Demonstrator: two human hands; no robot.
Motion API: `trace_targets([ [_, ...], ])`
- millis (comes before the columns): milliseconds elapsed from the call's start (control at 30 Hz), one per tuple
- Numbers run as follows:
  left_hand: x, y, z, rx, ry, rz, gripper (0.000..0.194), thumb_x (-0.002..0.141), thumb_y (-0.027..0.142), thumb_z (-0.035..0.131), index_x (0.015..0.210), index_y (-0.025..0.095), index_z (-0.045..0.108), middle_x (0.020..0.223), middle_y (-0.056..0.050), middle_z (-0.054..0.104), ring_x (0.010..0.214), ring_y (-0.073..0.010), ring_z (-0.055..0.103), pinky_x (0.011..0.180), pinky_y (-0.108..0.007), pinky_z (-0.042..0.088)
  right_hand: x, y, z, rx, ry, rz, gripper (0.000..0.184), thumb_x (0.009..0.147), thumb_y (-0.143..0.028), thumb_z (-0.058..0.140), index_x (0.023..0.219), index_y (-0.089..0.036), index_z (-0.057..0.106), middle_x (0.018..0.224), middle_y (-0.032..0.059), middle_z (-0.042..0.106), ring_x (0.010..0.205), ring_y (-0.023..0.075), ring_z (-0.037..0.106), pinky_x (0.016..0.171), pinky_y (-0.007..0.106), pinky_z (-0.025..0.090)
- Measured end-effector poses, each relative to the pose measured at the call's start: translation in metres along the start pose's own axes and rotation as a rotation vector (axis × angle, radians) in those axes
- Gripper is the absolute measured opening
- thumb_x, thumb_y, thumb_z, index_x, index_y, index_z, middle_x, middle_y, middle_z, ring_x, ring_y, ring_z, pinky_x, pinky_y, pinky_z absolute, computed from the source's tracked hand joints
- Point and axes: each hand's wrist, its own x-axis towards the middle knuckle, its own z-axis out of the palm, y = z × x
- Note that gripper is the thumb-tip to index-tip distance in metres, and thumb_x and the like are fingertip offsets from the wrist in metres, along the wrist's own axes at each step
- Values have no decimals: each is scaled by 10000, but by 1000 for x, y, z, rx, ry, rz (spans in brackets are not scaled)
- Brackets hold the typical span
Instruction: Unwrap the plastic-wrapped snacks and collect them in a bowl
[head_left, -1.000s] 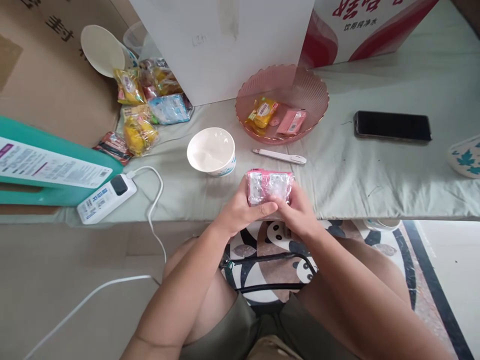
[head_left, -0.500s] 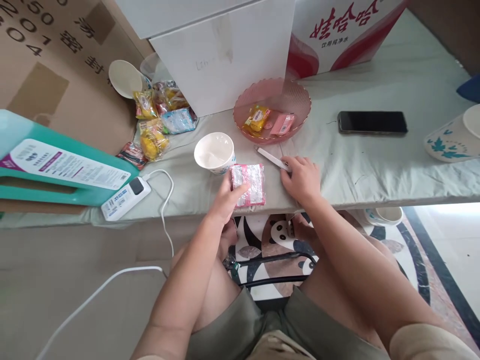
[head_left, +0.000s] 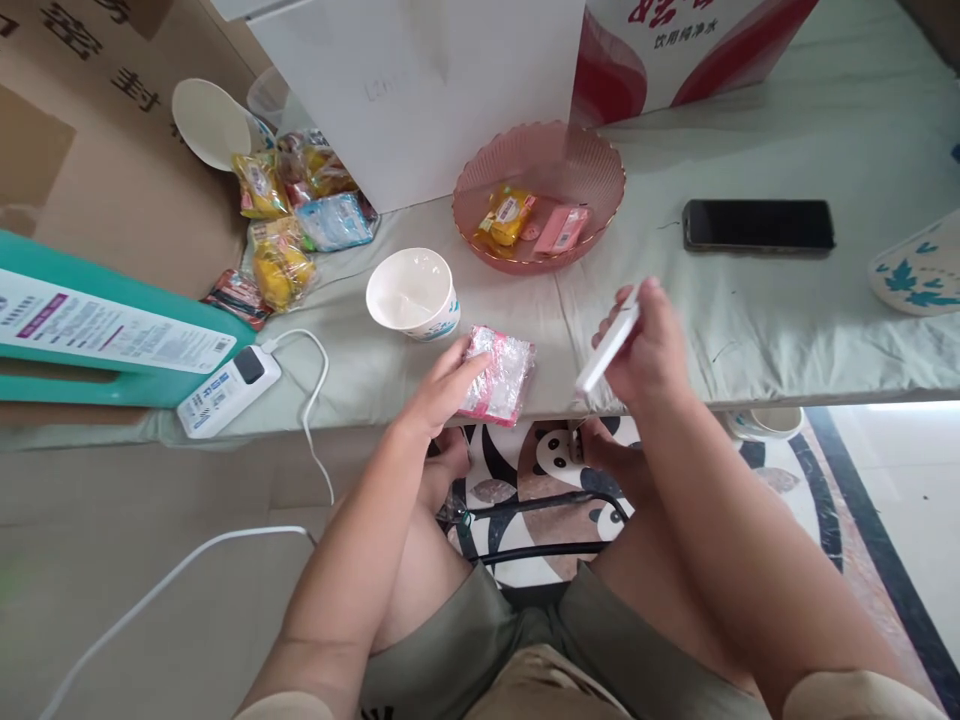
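My left hand [head_left: 444,388] is closed on the left side of a square pink-and-silver packet [head_left: 504,378] in shiny clear film, thumb on top. The packet is at the table's front edge, slightly tilted. My right hand [head_left: 646,345] is closed around a slim white tool [head_left: 609,345] that looks like a utility knife. It is raised over the table edge, its free end pointing down and left toward the packet, apart from it. No blade can be made out. Just behind my left hand stands a white paper cup [head_left: 414,295] with blue leaf prints.
A pink ribbed bowl [head_left: 469,225] holds a yellow packet and a pink packet. A phone [head_left: 759,225] lies at right, near another paper cup [head_left: 911,275]. At left are snack packets [head_left: 279,270], a power strip [head_left: 229,390] with a cable and a green jug [head_left: 135,325]. Boxes [head_left: 427,110] stand behind.
My right hand has lifted the white tool off the table and turned it so its end points down-left. The packet in my left hand has tilted slightly. The view has shifted a little.
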Motion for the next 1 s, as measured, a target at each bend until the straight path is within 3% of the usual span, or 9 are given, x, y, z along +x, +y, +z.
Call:
trace_targets([
  [133,2,1,1,30,-48,-40,573,798,632,751,1214,239,731,1211,-51,770,1180,-295,684,955,-345,540,-20,5,26,57,-87,93,601,708,-798,755,751,-224,582,491,-94,390,397,61,377,387,211,286],
  [300,1,2,0,53,-121,-8,553,847,651,715,1214,238,751,1295,-48,759,1270,-285,657,1039,-326,506,-30,1,39,-125,-227,66,595,704,-764,780,698,-203,581,508,-65,517,431,60,464,427,204,358],
  [400,-2,3,-2,61,-176,-33,566,835,658,728,1197,224,758,1237,-63,779,1190,-290,694,963,-326,534,-26,-4,33,-221,-146,-2,541,755,-709,771,700,-200,594,524,-52,546,443,65,479,435,208,360],
  [533,-5,6,-3,30,-179,-87,578,788,655,772,1146,202,760,1095,-72,798,1012,-268,729,837,-316,545,-6,-8,13,-264,90,-112,502,835,-653,723,665,-223,526,524,-52,495,449,79,459,440,233,344],
  [633,-4,6,-5,-44,-159,-88,556,746,622,813,1107,203,754,1010,-63,790,1018,-277,723,860,-335,548,9,-8,-3,-104,315,-129,494,886,-646,636,669,-257,420,506,-80,369,420,92,371,415,252,267],
  [700,-3,4,-7,-100,-151,-59,507,743,591,811,1066,206,743,977,-57,778,1021,-285,720,872,-356,552,15,-9,-8,21,392,-81,429,897,-592,592,689,-264,409,509,-91,311,410,98,330,406,256,222],
  [833,-3,0,-8,-280,-126,-14,417,719,491,774,1030,223,703,947,-32,745,954,-271,711,839,-387,561,13,-6,-7,16,347,-32,241,862,-447,605,759,-243,527,523,-81,420,430,93,408,418,233,294],
  [1000,-8,4,-7,-407,-27,66,457,697,517,739,1058,242,681,1004,-50,737,1086,-310,698,918,-441,561,8,2,-5,-264,191,-34,221,857,-440,650,849,-220,633,647,-24,590,587,141,597,576,279,498],
])
